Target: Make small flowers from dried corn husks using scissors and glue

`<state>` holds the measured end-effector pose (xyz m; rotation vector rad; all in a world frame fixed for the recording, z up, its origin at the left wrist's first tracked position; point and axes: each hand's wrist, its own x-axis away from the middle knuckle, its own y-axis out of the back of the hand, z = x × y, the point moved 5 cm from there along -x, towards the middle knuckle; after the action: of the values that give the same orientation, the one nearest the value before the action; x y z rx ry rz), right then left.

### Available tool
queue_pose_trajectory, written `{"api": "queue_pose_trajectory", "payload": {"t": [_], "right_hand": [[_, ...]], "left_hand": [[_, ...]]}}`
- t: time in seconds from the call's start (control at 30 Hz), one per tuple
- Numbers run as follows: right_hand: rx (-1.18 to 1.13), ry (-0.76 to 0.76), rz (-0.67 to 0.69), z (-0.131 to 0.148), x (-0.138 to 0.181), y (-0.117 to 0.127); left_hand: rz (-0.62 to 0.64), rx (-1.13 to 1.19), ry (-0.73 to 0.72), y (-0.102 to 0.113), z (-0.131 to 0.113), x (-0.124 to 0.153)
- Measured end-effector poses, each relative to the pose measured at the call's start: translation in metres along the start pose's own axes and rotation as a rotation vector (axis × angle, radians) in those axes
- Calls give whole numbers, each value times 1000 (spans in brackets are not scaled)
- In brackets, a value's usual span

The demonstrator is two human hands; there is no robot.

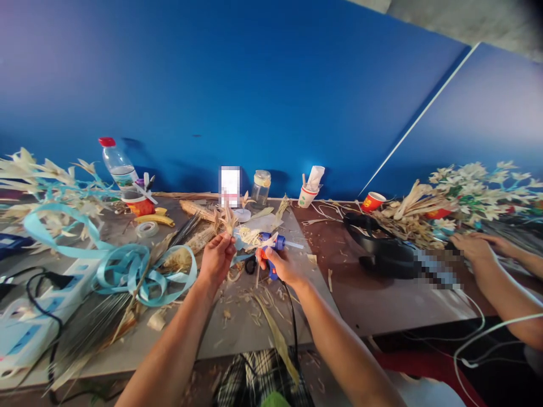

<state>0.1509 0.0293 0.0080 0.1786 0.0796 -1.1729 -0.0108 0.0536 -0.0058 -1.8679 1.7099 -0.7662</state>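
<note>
A blue glue gun [278, 242] is gripped in my right hand [278, 263], its nozzle side turned left toward my other hand. A pale glue stick [294, 245] pokes out of its back end. My left hand [218, 259] pinches a small dried-husk flower [228, 219] upright, just left of the gun. Pale husk pieces lie around and partly over the gun's front, so the nozzle tip is hard to make out. Dried corn cobs [198, 211] rest behind my left hand. Black scissor handles [250, 264] show between my hands.
Coiled light-blue ribbon [127, 271] and a white power strip [53, 316] lie at left. A plastic bottle [121, 167], a glass jar [262, 186] and paper cups [308, 195] stand along the blue wall. At right are a black headset-like strap [382, 249] and another person's hands [475, 249].
</note>
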Motion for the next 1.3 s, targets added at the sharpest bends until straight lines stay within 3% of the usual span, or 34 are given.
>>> {"api": "queue_pose_trajectory", "payload": {"t": [0.4, 0.73, 1.3], "right_hand": [[-50, 31, -69, 9, -5, -5], [25, 18, -65, -15, -5, -1], [166, 27, -122, -23, -4, 4]], "left_hand": [[15, 12, 42, -2, 2, 2], [30, 32, 45, -2, 1, 0], [22, 10, 30, -1, 1, -1]]}}
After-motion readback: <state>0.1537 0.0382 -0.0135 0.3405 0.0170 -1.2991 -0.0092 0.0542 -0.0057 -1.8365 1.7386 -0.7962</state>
